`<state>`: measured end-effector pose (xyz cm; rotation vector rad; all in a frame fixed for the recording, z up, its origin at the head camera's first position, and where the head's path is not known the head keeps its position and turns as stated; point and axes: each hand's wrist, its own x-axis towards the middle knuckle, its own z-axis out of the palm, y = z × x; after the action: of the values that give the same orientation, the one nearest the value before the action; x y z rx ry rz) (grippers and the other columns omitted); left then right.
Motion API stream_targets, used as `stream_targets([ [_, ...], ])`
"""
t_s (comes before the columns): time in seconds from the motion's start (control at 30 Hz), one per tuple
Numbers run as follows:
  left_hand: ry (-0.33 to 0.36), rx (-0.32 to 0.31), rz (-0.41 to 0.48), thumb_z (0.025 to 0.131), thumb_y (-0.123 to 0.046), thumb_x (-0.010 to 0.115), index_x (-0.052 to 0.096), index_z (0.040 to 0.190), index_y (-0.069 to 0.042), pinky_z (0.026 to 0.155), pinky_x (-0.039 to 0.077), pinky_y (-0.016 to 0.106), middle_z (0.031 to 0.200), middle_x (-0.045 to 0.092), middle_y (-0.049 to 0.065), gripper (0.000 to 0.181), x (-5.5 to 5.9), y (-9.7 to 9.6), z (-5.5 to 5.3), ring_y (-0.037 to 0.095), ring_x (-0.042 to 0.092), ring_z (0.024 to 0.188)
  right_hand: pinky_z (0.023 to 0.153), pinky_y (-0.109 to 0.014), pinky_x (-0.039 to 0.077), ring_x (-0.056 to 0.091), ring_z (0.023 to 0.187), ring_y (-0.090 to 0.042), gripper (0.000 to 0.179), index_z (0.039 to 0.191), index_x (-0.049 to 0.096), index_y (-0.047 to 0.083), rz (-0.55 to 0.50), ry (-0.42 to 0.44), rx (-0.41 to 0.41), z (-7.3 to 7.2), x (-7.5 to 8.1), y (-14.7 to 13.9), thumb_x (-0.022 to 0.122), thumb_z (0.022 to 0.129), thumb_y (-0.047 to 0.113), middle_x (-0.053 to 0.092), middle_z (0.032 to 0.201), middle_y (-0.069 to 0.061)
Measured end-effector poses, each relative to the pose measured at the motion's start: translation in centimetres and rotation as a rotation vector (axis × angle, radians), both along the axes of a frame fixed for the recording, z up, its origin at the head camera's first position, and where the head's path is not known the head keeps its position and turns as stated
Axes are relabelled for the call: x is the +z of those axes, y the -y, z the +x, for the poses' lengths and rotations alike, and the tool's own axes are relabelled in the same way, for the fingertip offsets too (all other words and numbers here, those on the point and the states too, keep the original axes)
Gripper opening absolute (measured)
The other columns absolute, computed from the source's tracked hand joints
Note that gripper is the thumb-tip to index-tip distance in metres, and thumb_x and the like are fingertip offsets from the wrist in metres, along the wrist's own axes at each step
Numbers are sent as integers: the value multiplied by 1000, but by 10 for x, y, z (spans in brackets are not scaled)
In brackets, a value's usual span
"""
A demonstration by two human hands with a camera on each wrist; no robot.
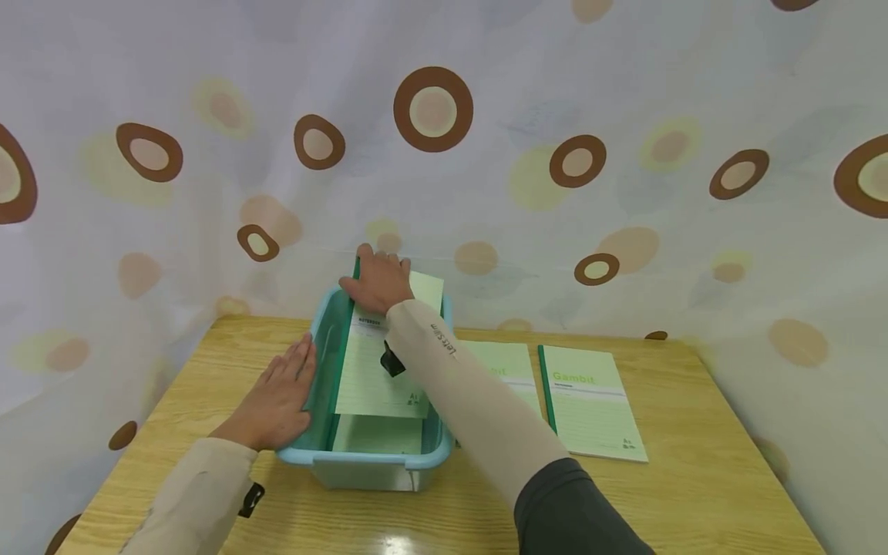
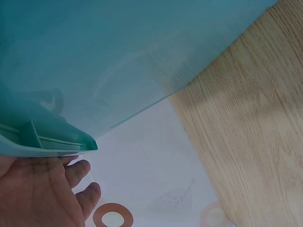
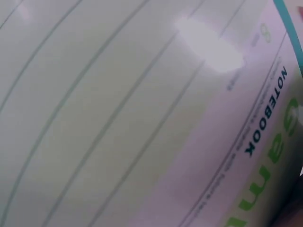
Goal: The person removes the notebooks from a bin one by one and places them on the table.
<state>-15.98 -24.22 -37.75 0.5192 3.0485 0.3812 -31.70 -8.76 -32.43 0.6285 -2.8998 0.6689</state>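
Observation:
A light-blue plastic bin (image 1: pixel 368 461) stands on the table. My right hand (image 1: pixel 378 282) grips the top of a pale-green notebook (image 1: pixel 378 378) with a dark-green spine, its fingers bent over the far edge. That notebook is tilted over the bin, its lower part inside the rim. Beneath it another notebook (image 1: pixel 378 436) lies in the bin, mostly covered. Along the bin's left side rests my left hand (image 1: pixel 280 393), fingers extended against the rim; the left wrist view shows them under the bin's lip (image 2: pixel 47 152). The printed notebook cover (image 3: pixel 118 104) fills the right wrist view.
To the right of the bin, two matching notebooks lie on the wooden table (image 1: pixel 694 478): one (image 1: pixel 509 366) partly behind my right forearm, the other (image 1: pixel 590 401) in full view. A patterned sheet (image 1: pixel 513 254) hangs along the table's back and sides.

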Motion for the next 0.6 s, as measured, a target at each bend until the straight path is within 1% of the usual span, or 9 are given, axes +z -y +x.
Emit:
stream_targets([
  [0.1,2,5,5,78,-4,45,18,145,18,113,14,59,156,10,30,75,1,0,1,46,12,143,84,-42,34,48,90,-23,43,128,48,11,-51,-3,-16,-1,23,-8,50,93,36,58,101,-6],
  [0.2,6,13,8,78,-4,45,17,145,18,113,14,59,156,10,30,76,1,0,1,46,12,143,84,-41,32,48,88,-22,40,123,47,11,-78,0,-33,-3,48,-17,50,93,37,55,95,-4],
  [0.27,7,18,6,78,-4,46,17,145,18,113,14,59,156,10,30,76,2,0,2,46,12,143,85,-40,31,47,89,-22,39,122,46,11,-92,-6,-45,-4,66,-26,50,93,37,53,94,-4],
  [0.4,6,24,-6,78,-5,46,18,145,17,113,15,59,156,10,30,76,2,-2,2,46,12,143,86,-42,28,46,88,-23,33,115,45,11,-138,-35,-68,2,98,-48,49,92,35,51,90,-5],
  [0.5,7,27,-9,78,-5,46,18,145,17,113,15,59,156,10,30,76,3,-3,2,46,12,143,86,-42,24,45,87,-24,29,110,44,11,-172,-57,-80,8,116,-69,48,91,32,49,87,-6],
  [0.6,10,27,-5,78,-5,46,18,145,17,113,15,60,156,10,30,76,3,-3,2,46,12,143,85,-42,22,44,86,-25,27,109,43,11,-193,-72,-84,14,124,-92,48,89,29,49,86,-7],
])
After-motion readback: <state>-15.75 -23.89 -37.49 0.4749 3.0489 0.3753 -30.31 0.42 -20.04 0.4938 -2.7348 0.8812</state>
